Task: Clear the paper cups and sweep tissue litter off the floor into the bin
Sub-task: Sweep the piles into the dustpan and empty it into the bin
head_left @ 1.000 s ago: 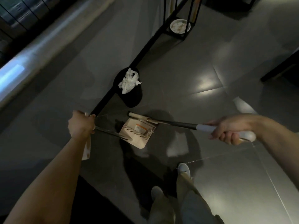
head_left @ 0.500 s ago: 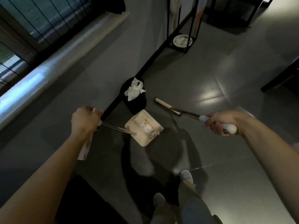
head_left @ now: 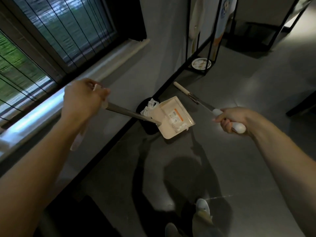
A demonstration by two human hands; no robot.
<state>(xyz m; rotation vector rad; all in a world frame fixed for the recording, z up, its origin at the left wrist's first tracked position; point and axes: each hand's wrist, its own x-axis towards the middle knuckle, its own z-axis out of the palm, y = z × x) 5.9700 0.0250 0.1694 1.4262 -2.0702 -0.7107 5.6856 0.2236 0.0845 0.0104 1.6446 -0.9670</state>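
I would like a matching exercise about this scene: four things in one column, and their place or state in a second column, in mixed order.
1. beige plastic dustpan
2. crumpled white tissue scrap
3. round black bin
4. white broom grip

a. held in the right hand
b. on the floor, partly behind the dustpan
c. lying inside the dustpan
d. raised on a metal handle by the left hand

Pairs: 1-d, 2-c, 3-b, 4-a

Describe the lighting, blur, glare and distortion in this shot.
Head view: dim, with daylight at the window; the left hand gripping the dustpan handle is motion-blurred; the right hand on the broom is sharper; soft glare patches lie on the floor beside it; the person's shadow darkens the tiles below the dustpan; the wide-angle lens splays straight lines.
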